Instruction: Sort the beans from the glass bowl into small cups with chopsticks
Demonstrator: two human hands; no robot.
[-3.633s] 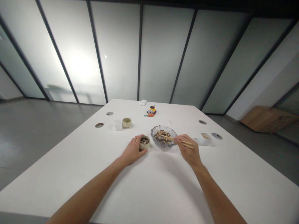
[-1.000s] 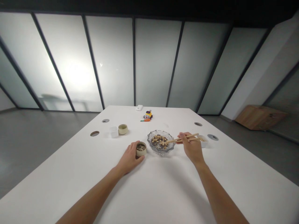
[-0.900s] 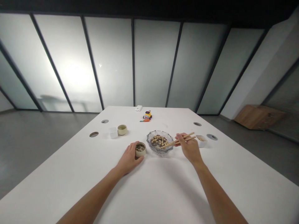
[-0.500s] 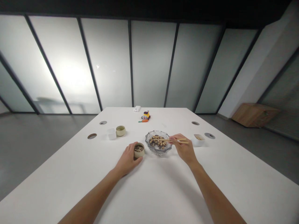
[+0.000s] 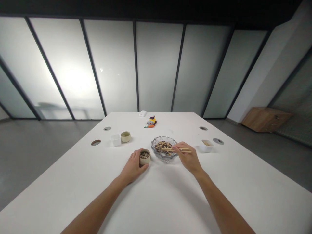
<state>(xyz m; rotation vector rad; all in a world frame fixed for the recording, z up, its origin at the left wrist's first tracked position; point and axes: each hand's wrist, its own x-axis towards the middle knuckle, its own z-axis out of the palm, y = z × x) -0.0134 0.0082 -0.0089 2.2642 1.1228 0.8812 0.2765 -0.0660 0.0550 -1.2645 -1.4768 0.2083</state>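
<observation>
My left hand (image 5: 133, 166) is curled round a small beige cup (image 5: 145, 158) that holds dark striped seeds. Just right of it stands a cut-glass bowl (image 5: 163, 149) filled with mixed nuts and seeds. My right hand (image 5: 187, 158) grips a pair of wooden chopsticks (image 5: 175, 149), held nearly level, their tips down among the nuts in the bowl. A small white dish (image 5: 206, 145) with a few pale pieces in it sits to the right of that hand.
On the white table (image 5: 161, 195), another beige cup (image 5: 125, 136) and a white square cup (image 5: 116, 140) stand at the back left. A yellow toy car (image 5: 152, 121), a toy carrot (image 5: 148, 126) and a white box (image 5: 142, 113) lie near the far edge. Round cable holes (image 5: 96, 142) dot both sides.
My right hand has swung the chopsticks from over the white dish back left, and their tips are now lowered into the glass bowl. My left hand stays on the beige cup.
</observation>
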